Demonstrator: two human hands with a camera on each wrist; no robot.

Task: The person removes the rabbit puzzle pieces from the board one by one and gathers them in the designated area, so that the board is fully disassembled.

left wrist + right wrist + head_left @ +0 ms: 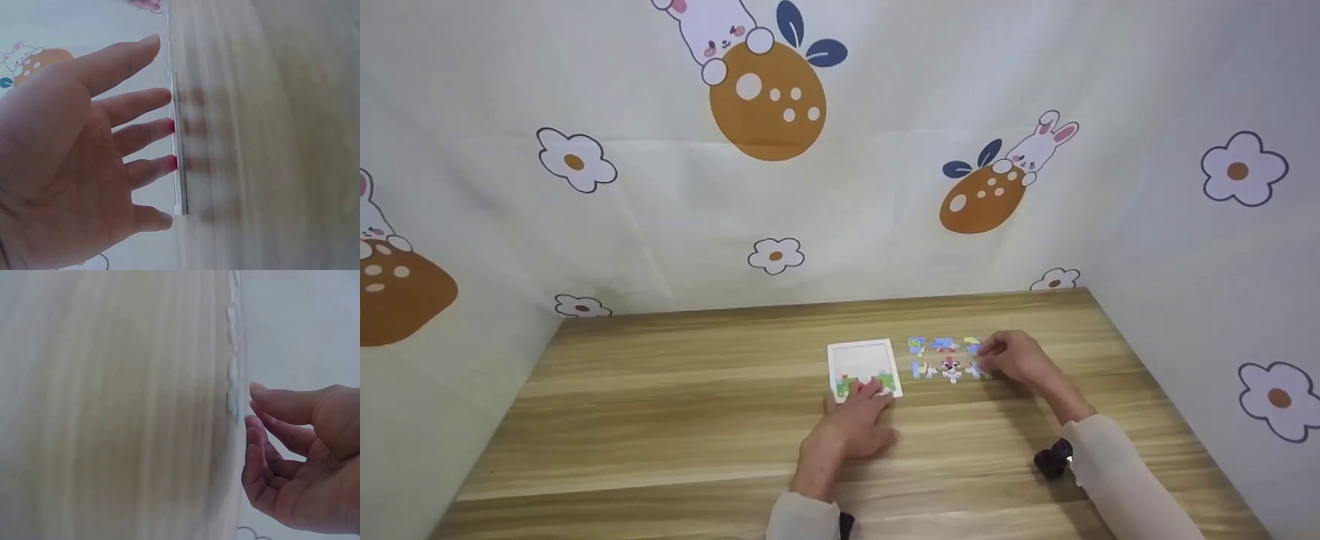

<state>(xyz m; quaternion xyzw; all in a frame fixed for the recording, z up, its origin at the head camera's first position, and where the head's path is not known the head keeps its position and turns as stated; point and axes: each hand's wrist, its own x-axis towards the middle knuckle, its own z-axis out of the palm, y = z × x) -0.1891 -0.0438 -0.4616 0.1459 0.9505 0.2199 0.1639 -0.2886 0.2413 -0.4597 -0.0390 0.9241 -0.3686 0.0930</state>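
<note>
A white-rimmed jigsaw tray [832, 367] lies on the table, its lower part filled with green and red picture pieces. My left hand [851, 426] rests its fingertips on the tray's near part and covers some of the picture. In the left wrist view, the straight, spread fingers [140, 135] touch the tray's face. Right of the tray, several loose jigsaw pieces [951, 367] lie in two rows. My right hand [1021, 360] is at the right end of these rows, fingertips right by the end pieces. The right wrist view shows its fingers [281, 427] loosely bent, with no piece visible between thumb and forefinger.
The wood-grain table [660, 412] runs back to a pale curtain [870, 195] printed with rabbits and flowers, which also hangs at both sides. Dark wrist cameras sit at both sleeves, the right one [1053, 459] close over the table.
</note>
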